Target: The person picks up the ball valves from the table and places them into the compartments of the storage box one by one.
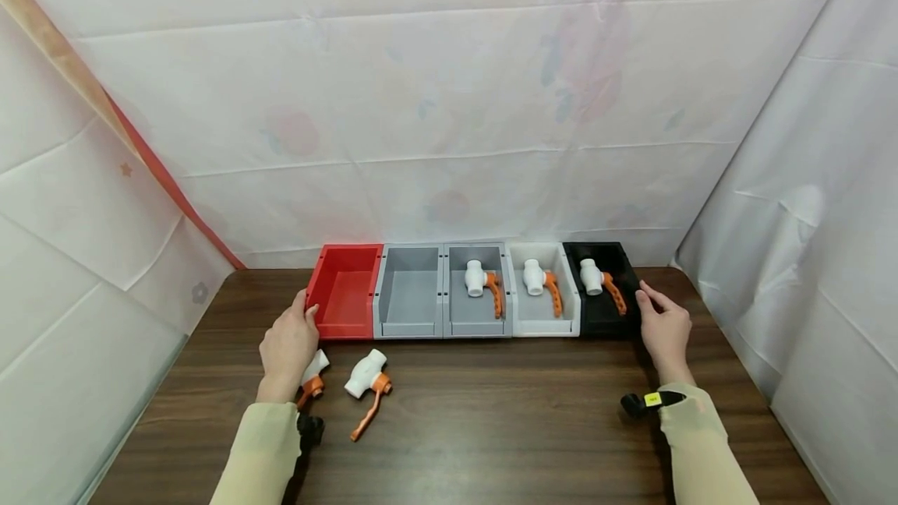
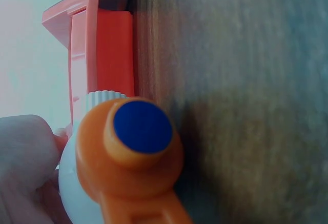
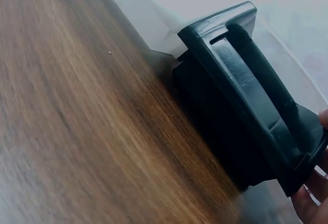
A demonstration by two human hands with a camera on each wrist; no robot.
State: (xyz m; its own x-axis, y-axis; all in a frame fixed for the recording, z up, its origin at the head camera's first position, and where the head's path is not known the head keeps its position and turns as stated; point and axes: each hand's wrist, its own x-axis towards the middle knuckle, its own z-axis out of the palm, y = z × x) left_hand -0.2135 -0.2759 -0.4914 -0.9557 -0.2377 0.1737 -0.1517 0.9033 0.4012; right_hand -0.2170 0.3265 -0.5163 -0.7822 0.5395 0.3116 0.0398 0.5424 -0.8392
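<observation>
A row of joined bins stands at the table's back edge. My left hand (image 1: 289,345) holds the left side of the red bin (image 1: 344,331) at its front corner. At the other end, my right hand (image 1: 665,332) grips the right side of the black bin (image 1: 609,326), thumb at the rim and fingers against the outer wall (image 3: 307,193). White ball valves with orange handles lie in the black bin, the white bin (image 1: 546,326) and the right grey bin (image 1: 477,328). Below my left wrist is another valve (image 2: 133,157), partly hidden by the hand; a loose valve (image 1: 368,375) lies beside it.
A second grey bin (image 1: 409,329) sits between the red one and the right grey one. The brown wooden table (image 1: 491,411) extends in front of the row. White patterned cloth (image 1: 449,139) hangs close behind the bins and along both sides.
</observation>
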